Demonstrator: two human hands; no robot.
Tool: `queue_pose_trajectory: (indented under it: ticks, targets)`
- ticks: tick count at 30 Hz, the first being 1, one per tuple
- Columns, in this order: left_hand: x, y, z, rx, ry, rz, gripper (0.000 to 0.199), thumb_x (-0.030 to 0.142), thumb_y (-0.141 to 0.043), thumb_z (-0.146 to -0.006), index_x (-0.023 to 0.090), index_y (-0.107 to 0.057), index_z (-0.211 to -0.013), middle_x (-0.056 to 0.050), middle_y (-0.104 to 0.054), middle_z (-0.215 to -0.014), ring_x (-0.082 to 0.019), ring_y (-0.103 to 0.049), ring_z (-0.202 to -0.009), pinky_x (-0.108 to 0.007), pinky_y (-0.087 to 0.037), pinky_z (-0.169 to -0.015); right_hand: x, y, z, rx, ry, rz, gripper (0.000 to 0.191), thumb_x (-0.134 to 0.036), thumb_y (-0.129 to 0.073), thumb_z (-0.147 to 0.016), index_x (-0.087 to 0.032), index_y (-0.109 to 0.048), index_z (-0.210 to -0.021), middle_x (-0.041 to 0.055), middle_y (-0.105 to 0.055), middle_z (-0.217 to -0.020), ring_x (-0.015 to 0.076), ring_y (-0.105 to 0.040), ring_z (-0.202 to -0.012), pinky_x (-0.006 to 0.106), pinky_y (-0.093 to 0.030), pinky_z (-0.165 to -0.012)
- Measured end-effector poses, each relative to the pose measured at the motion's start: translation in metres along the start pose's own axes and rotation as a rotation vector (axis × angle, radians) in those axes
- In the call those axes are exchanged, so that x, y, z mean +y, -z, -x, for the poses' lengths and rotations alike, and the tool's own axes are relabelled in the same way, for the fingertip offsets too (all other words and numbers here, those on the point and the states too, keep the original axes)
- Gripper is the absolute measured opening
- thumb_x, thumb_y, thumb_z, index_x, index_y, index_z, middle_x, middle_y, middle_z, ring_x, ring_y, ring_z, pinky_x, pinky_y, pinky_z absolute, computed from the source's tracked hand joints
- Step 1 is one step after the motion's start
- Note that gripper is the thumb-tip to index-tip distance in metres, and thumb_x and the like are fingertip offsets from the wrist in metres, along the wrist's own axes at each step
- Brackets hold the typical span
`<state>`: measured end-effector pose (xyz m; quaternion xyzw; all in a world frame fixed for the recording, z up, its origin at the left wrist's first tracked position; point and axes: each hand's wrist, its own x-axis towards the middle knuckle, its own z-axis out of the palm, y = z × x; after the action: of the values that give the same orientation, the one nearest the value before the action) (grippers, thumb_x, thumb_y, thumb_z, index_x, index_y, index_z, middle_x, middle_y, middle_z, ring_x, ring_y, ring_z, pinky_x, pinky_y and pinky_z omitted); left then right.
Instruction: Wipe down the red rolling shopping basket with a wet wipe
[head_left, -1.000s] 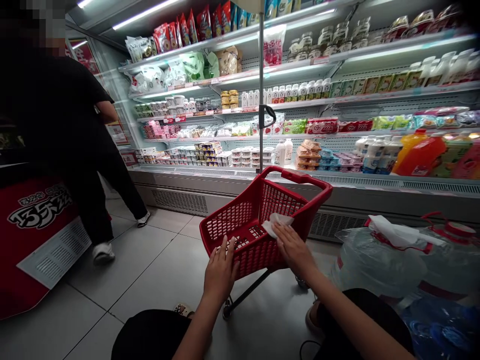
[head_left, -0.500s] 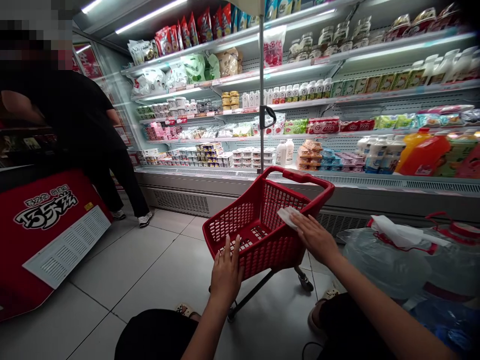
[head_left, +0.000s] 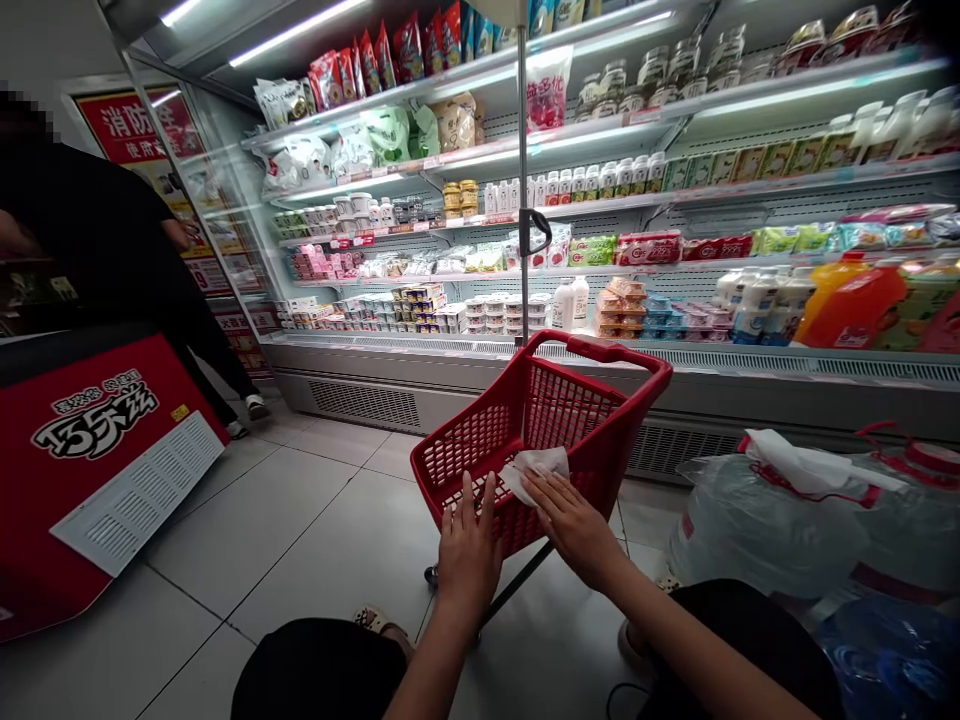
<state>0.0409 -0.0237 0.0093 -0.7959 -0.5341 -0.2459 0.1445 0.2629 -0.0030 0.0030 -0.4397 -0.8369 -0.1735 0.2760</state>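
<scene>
A red shopping basket cart (head_left: 581, 410) with a lattice body stands on the floor in front of me. My right hand (head_left: 574, 515) presses a white cloth or tissue (head_left: 536, 470) against the near rim of the basket, fingers laid over it. Just left of it, my left hand (head_left: 469, 550) rests on the same rim near the front corner, its fingers spread and holding nothing.
Refrigerated shelves (head_left: 480, 345) of packaged goods run behind the cart. A red freezer (head_left: 112, 440) stands left, with a person in black (head_left: 112, 230) beyond it. Large clear water bottles (head_left: 780, 530) stand right, a white sheet (head_left: 810, 465) draped on top.
My right hand has slid the white cloth left and nearer along the basket rim. The cart has turned slightly and my left hand moved slightly right. The person in black has moved left.
</scene>
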Motion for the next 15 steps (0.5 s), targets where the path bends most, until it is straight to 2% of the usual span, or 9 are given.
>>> queue_pose_trajectory:
  ticks: [2, 4, 6, 9, 12, 15]
  targets:
    - [-0.012, 0.005, 0.000, -0.056, -0.061, 0.073, 0.096, 0.025, -0.060, -0.096, 0.025, 0.003, -0.169, -0.015, -0.021, -0.174, -0.029, -0.051, -0.145, -0.048, -0.042, -0.118, 0.015, 0.005, 0.004, -0.021, 0.035, -0.003, 0.064, -0.020, -0.037, -0.107, -0.025, -0.018, -0.168, 0.0025, -0.036, -0.168, 0.0193, -0.034, -0.155, 0.044, -0.037, -0.125]
    - [-0.032, 0.009, 0.000, -0.106, -0.127, 0.122, 0.096, 0.034, -0.061, -0.098, 0.023, 0.002, -0.169, -0.011, -0.031, -0.171, -0.025, -0.043, -0.151, -0.044, -0.039, -0.122, 0.042, 0.009, 0.008, -0.022, 0.036, 0.019, 0.064, -0.020, -0.036, -0.107, -0.026, -0.019, -0.168, 0.0028, -0.038, -0.167, 0.0194, -0.038, -0.153, 0.046, -0.036, -0.126]
    - [-0.056, 0.011, 0.000, -0.091, -0.134, 0.073, 0.082, 0.045, -0.058, -0.100, 0.028, -0.015, -0.168, -0.007, -0.037, -0.169, -0.028, -0.037, -0.154, -0.049, -0.034, -0.125, 0.071, 0.011, 0.012, -0.005, -0.019, 0.053, 0.062, -0.022, -0.034, -0.108, -0.027, -0.021, -0.168, 0.0033, -0.039, -0.167, 0.0201, -0.040, -0.152, 0.047, -0.035, -0.126]
    - [-0.083, 0.009, 0.002, -0.105, -0.175, 0.002, 0.062, 0.050, -0.053, -0.103, 0.032, -0.038, -0.160, -0.004, -0.043, -0.166, -0.025, -0.040, -0.153, -0.051, -0.029, -0.128, 0.102, 0.009, 0.013, 0.023, -0.120, 0.085, 0.060, -0.026, -0.032, -0.109, -0.027, -0.021, -0.168, 0.0037, -0.038, -0.167, 0.0207, -0.040, -0.152, 0.047, -0.034, -0.126]
    - [-0.084, 0.005, 0.004, -0.100, -0.171, -0.023, 0.053, 0.047, -0.048, -0.106, 0.031, -0.045, -0.156, -0.003, -0.044, -0.165, -0.023, -0.041, -0.152, -0.052, -0.022, -0.130, 0.113, 0.002, 0.007, 0.034, -0.171, 0.086, 0.059, -0.028, -0.029, -0.109, -0.023, -0.023, -0.168, 0.0061, -0.038, -0.168, 0.0209, -0.036, -0.154, 0.046, -0.035, -0.126]
    - [-0.067, 0.000, 0.006, -0.072, -0.138, -0.026, 0.053, 0.048, -0.050, -0.105, 0.030, -0.048, -0.154, -0.005, -0.046, -0.164, -0.027, -0.041, -0.152, -0.058, -0.015, -0.130, 0.113, -0.007, -0.002, 0.054, -0.216, 0.087, 0.057, -0.028, -0.027, -0.110, -0.018, -0.028, -0.166, 0.0098, -0.040, -0.166, 0.0215, -0.034, -0.155, 0.047, -0.035, -0.125]
